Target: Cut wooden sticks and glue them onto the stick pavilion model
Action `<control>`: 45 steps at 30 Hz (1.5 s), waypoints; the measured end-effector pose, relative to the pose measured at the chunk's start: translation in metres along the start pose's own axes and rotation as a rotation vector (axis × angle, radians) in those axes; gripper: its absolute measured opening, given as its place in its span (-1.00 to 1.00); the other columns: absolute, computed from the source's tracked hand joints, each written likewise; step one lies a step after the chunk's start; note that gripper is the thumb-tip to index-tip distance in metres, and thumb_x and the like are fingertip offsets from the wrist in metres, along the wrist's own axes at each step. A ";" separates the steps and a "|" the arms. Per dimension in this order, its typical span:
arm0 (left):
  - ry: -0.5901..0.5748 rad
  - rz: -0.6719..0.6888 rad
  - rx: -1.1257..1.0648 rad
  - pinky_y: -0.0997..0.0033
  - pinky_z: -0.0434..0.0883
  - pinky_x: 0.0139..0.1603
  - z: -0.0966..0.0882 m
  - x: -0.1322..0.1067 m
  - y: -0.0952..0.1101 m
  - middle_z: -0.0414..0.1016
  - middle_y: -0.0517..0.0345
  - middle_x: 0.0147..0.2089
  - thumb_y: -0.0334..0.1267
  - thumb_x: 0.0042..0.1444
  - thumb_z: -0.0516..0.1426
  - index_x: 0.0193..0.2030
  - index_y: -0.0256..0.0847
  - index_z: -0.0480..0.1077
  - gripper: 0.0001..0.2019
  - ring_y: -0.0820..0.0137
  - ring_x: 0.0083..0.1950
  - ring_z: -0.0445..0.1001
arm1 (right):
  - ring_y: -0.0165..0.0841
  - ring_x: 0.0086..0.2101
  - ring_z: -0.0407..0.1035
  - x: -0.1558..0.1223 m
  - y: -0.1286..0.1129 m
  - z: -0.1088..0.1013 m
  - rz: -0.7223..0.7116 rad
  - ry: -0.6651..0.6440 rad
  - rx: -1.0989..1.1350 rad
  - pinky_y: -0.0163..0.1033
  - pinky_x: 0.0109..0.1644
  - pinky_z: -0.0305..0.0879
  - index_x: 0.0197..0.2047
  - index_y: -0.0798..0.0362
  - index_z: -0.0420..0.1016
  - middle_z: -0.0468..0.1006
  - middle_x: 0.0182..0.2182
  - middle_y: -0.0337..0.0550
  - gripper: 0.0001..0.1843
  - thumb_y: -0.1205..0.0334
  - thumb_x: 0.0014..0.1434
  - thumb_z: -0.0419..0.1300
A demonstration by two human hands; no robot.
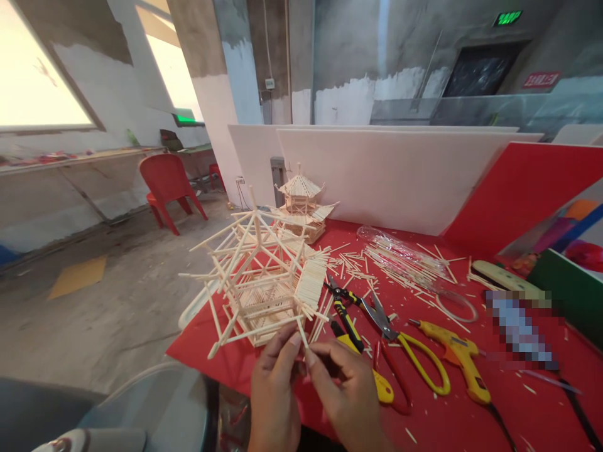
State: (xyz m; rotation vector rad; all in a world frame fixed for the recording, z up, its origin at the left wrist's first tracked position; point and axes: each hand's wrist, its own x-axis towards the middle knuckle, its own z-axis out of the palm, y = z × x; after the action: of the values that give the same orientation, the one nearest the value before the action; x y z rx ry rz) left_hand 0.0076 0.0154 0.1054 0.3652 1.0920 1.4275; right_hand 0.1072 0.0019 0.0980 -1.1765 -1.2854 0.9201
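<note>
A pavilion model built of thin wooden sticks (264, 282) lies tilted on the red table (452, 420), near its left corner. My left hand (276, 389) and my right hand (346, 392) meet just below it, fingertips pinched together on one short wooden stick (301, 331) that points up toward the model's edge. A smaller finished stick pavilion (301, 204) stands upright behind it, by the white board.
Yellow-handled pliers (346, 317), scissors (405, 348) and a yellow glue gun (459, 358) lie right of my hands. Loose sticks and a clear plastic bag of sticks (405, 257) are scattered behind. White boards (391, 169) and a red board (522, 188) wall the back. A red chair (167, 182) stands on the floor at left.
</note>
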 end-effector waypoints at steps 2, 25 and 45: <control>0.011 -0.040 0.011 0.53 0.46 -0.36 -0.004 -0.004 -0.005 0.63 0.09 -0.34 -0.20 -0.30 0.46 -0.27 -0.26 0.63 -0.62 0.41 -0.34 0.52 | -0.39 -0.45 0.43 -0.009 0.006 -0.001 -0.150 0.031 -0.166 -0.34 -0.37 0.31 -0.31 0.05 0.56 0.56 -0.45 -0.19 -0.84 0.23 0.23 0.16; -0.255 -0.025 0.489 0.60 0.02 -0.66 -0.016 0.004 -0.058 0.36 0.27 -0.53 -0.01 0.12 0.21 -0.29 -0.28 0.51 -0.68 0.63 -0.66 0.07 | -0.08 -0.23 0.43 -0.012 0.063 -0.072 -0.110 -0.062 -1.353 -0.08 -0.26 0.39 0.10 0.22 0.46 0.53 -0.25 0.06 -0.65 0.27 0.29 0.14; -0.513 1.155 1.691 0.26 0.31 -0.32 -0.038 0.014 -0.094 0.51 0.04 -0.31 -0.39 0.23 0.11 -0.20 -0.20 0.49 -0.88 0.22 -0.29 0.39 | -0.30 -0.29 0.58 -0.077 0.060 -0.101 0.157 -0.002 -0.581 -0.26 -0.17 0.51 0.02 0.07 0.50 0.67 -0.27 -0.08 -0.62 0.13 0.41 -0.08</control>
State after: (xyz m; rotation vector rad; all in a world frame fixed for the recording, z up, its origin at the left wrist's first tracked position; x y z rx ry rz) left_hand 0.0324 -0.0039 0.0079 2.7020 1.4481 0.7285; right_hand 0.2050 -0.0740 0.0320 -1.7446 -1.5309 0.6704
